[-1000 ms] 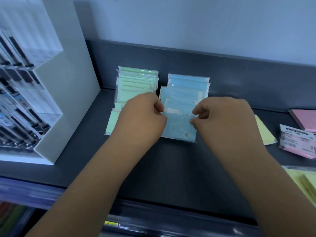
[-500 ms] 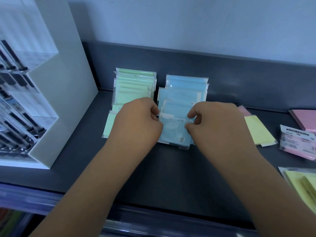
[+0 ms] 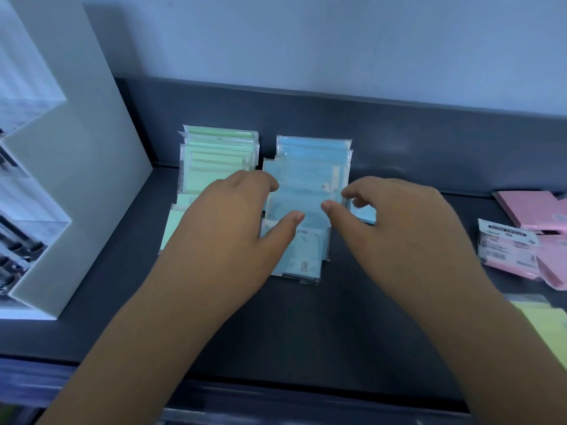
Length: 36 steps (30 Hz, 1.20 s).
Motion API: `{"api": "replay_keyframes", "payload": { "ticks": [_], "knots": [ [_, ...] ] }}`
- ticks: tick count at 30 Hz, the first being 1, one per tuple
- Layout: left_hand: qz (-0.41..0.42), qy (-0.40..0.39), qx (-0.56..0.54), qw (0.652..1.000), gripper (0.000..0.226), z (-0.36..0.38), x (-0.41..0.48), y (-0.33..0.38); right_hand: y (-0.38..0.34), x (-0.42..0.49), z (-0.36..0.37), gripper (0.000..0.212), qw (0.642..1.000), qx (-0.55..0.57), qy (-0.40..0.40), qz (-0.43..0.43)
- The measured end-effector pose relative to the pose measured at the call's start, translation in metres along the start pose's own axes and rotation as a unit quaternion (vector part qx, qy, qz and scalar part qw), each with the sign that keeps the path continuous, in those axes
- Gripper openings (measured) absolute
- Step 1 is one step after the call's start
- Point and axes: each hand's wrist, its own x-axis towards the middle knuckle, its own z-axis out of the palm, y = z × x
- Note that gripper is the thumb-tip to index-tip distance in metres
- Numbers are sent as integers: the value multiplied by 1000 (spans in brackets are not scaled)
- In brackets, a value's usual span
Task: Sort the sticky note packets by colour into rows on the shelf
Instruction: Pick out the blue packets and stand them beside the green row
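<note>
Both bare hands are working at the blue sticky note packets [image 3: 310, 179] — flat, clear-wrapped, overlapping in a row that is running from the back wall toward the viewer on the dark grey shelf [image 3: 306, 332]. The left hand [image 3: 233, 237] is gripping the row's left edge, fingers curling onto it and thumb lying across a packet's face. The right hand [image 3: 405, 237] is hovering at the right edge with thumb tip and curled fingers slightly apart; I cannot tell whether it is pinching a packet.

Just beside on the left, a row of green sticky note packets [image 3: 214, 154] is sitting partly hidden under the left hand. Pink packets [image 3: 527, 210] and yellow packets [image 3: 549, 326] are lying well apart at right — both cut off by the frame edge. A white display stand [image 3: 76, 179] is sitting at left, its contents blurred.
</note>
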Motion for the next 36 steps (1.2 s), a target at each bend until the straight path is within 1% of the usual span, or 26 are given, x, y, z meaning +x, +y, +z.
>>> {"api": "replay_keyframes", "payload": {
  "ticks": [2, 6, 8, 11, 13, 15, 17, 20, 21, 22, 25, 27, 33, 36],
  "knots": [
    [30, -1, 13, 999, 54, 2, -2, 4, 8, -4, -6, 46, 1000, 5, -1, -12],
    [68, 6, 28, 997, 49, 14, -8, 14, 30, -18, -17, 50, 999, 54, 0, -9],
    [71, 12, 27, 997, 50, 21, -9, 20, 44, -26, -25, 52, 998, 69, 8, -2],
    [61, 35, 17, 997, 47, 31, -12, 34, 70, -35, -37, 46, 996, 87, 21, 1],
    [63, 55, 10, 996, 41, 40, -18, 51, 93, -40, -47, 42, 995, 100, 26, -3],
    [71, 60, 6, 996, 35, 51, -24, 74, 119, -47, -61, 45, 992, 120, 28, -1],
    [68, 57, -21, 996, 34, 62, -31, 99, 145, -55, -77, 45, 988, 144, 46, 18],
    [38, 55, -119, 991, 31, 81, -42, 138, 193, -69, -101, 48, 984, 160, 66, 48],
    [30, 50, -151, 987, 34, 88, -46, 151, 210, -74, -109, 47, 982, 165, 76, 55],
    [27, 44, -169, 984, 37, 94, -50, 164, 227, -79, -116, 46, 979, 171, 90, 64],
    [25, 35, -174, 984, 45, 111, -57, 201, 273, -92, -132, 40, 970, 190, 117, 93],
    [15, 28, -180, 983, 42, 123, -59, 221, 302, -99, -139, 32, 971, 183, 107, 108],
    [-2, 26, -134, 991, 24, 155, -76, 269, 366, -118, -155, 31, 975, 177, 66, 116],
    [-9, 22, -133, 991, 28, 164, -81, 290, 391, -127, -160, 33, 976, 175, 54, 117]
  ]
}}
